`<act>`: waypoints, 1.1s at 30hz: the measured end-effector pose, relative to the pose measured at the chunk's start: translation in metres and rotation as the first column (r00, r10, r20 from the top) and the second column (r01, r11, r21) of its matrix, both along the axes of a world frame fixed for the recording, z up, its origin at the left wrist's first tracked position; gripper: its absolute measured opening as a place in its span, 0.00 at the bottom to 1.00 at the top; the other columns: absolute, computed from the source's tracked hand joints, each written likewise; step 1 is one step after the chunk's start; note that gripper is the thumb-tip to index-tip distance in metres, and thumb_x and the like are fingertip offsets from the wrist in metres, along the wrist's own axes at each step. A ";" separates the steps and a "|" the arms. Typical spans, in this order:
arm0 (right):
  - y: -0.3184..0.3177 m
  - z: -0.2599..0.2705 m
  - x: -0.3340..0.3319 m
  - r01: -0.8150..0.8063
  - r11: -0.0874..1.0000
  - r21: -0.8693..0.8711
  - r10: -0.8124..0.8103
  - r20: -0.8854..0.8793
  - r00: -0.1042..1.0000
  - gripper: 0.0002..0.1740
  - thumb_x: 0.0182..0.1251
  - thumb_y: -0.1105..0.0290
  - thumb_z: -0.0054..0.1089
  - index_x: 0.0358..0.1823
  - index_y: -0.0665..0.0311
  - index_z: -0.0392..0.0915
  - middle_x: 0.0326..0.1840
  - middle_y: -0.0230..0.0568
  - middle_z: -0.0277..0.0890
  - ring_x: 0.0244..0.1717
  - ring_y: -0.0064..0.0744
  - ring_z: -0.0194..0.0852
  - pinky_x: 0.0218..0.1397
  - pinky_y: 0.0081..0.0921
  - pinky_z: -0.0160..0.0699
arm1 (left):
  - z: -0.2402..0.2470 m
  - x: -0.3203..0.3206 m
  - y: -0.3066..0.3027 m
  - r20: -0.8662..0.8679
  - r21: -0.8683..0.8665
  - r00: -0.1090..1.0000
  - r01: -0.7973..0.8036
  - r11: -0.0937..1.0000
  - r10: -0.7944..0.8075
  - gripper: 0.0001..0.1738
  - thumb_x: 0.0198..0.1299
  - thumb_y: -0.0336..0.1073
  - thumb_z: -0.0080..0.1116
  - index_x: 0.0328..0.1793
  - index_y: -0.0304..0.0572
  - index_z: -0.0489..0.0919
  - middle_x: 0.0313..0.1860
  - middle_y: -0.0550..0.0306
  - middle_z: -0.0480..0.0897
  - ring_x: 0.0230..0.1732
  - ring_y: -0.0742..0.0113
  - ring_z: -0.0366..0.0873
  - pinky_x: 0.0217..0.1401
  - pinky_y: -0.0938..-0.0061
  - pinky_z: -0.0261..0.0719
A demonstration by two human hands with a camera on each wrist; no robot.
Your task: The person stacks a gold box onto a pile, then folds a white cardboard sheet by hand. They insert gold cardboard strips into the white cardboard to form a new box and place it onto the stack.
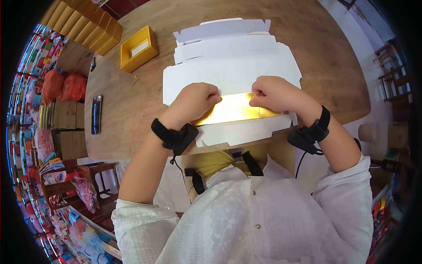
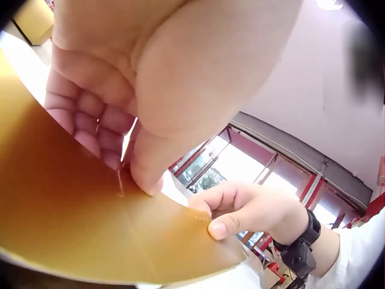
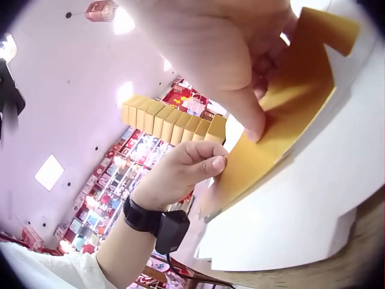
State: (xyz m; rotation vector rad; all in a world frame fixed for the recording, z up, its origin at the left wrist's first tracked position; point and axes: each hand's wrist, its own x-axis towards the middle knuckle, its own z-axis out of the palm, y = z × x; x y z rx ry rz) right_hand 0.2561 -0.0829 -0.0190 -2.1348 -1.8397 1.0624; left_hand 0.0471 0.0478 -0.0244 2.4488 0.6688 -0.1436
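Cardboard strip (image 1: 235, 108), shiny gold, far edge pinched between thumb and curled fingers of left hand (image 1: 196, 100) and right hand (image 1: 273, 93); flat white cardboard sheets (image 1: 224, 72) beneath, brown wooden desk (image 1: 325, 57)

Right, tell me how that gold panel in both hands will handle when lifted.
The gold panel will likely flex: it seems bowed in the left wrist view. It should be light, showing only a thin edge. Its glare in the head view hints at a glossy, perhaps slippery surface.

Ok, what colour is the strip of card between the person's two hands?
Gold; the strip of card shows best in the right wrist view.
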 end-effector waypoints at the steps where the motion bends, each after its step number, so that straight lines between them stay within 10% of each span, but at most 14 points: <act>1: -0.002 -0.011 0.003 -0.021 0.995 0.100 0.021 0.002 1.000 0.16 0.60 0.60 0.68 0.31 0.68 0.78 0.32 0.49 0.77 0.34 0.48 0.76 0.40 0.41 0.75 | 0.000 0.000 -0.001 0.014 -0.015 0.999 -0.038 0.999 0.038 0.11 0.64 0.36 0.63 0.38 0.33 0.83 0.33 0.43 0.82 0.35 0.47 0.79 0.41 0.61 0.76; 14: -0.003 -0.019 -0.003 -0.121 0.967 0.224 0.080 0.186 0.979 0.15 0.65 0.61 0.61 0.40 0.69 0.82 0.41 0.51 0.82 0.45 0.51 0.81 0.51 0.42 0.80 | -0.003 -0.007 -0.014 0.248 0.257 0.968 -0.038 0.966 -0.028 0.10 0.60 0.34 0.67 0.44 0.39 0.81 0.42 0.50 0.81 0.43 0.50 0.79 0.47 0.61 0.78; 16: -0.004 -0.022 -0.002 -0.117 0.963 0.244 0.070 0.196 0.978 0.15 0.64 0.62 0.61 0.40 0.69 0.82 0.42 0.51 0.82 0.45 0.51 0.81 0.51 0.42 0.80 | 0.008 -0.013 -0.019 0.199 0.275 0.938 0.226 0.935 -0.285 0.16 0.53 0.34 0.72 0.46 0.41 0.79 0.44 0.53 0.80 0.46 0.52 0.78 0.50 0.62 0.78; 21: -0.004 -0.019 -0.005 -0.102 0.975 0.198 0.060 0.212 0.976 0.13 0.63 0.63 0.63 0.37 0.68 0.80 0.39 0.48 0.80 0.46 0.50 0.80 0.52 0.43 0.80 | -0.003 -0.018 -0.023 0.226 0.285 0.924 0.239 0.928 -0.307 0.17 0.49 0.35 0.73 0.44 0.42 0.79 0.42 0.55 0.80 0.47 0.54 0.77 0.52 0.63 0.78; 26: -0.030 -0.015 -0.022 -0.239 0.668 0.705 -0.004 0.324 0.946 0.10 0.57 0.66 0.65 0.31 0.62 0.73 0.30 0.39 0.71 0.41 0.40 0.76 0.40 0.38 0.76 | -0.005 -0.024 -0.030 -0.042 0.555 0.870 0.429 0.713 -0.491 0.11 0.58 0.33 0.59 0.46 0.37 0.79 0.39 0.56 0.80 0.42 0.57 0.81 0.42 0.68 0.83; 33: -0.057 -0.041 -0.038 -0.456 0.544 0.705 0.008 0.538 0.843 0.08 0.46 0.72 0.61 0.24 0.57 0.68 0.25 0.32 0.65 0.30 0.27 0.70 0.27 0.24 0.67 | -0.012 -0.027 -0.058 -0.141 0.710 0.872 0.419 0.566 -0.468 0.22 0.53 0.30 0.59 0.53 0.25 0.77 0.46 0.44 0.82 0.48 0.55 0.84 0.43 0.69 0.85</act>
